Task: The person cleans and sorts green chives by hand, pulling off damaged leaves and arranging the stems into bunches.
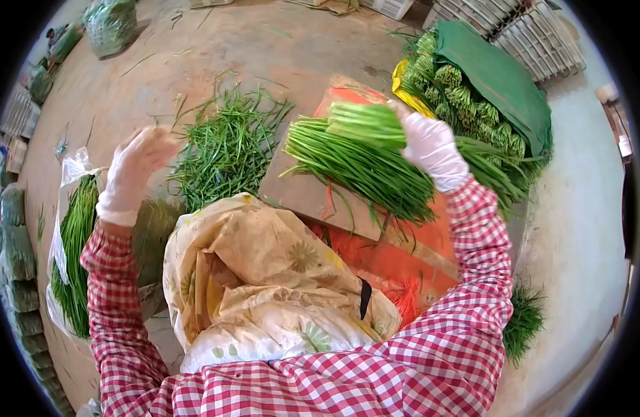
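Observation:
My right hand [435, 149], in a white glove, is closed around the end of a bunch of chives [365, 125], which is smeared by motion. Under that bunch, a larger pile of long green chives [365, 167] lies across a board [285, 184]. My left hand [143, 170], also gloved, is raised off to the left with its fingers stretched out and slightly blurred; nothing shows in it. Below it, more chives [77, 257] stand in a clear plastic bag [59, 243]. Loose chive scraps [226, 142] are heaped on the floor between my hands.
Bundled chives [473, 104] are stacked at the upper right under a green cloth [497, 76]. White crates [539, 42] stand behind them. Red plastic strands [403, 295] lie beside my lap. Packed bags [18, 243] line the far left, and a wrapped bundle [110, 28] sits at the back.

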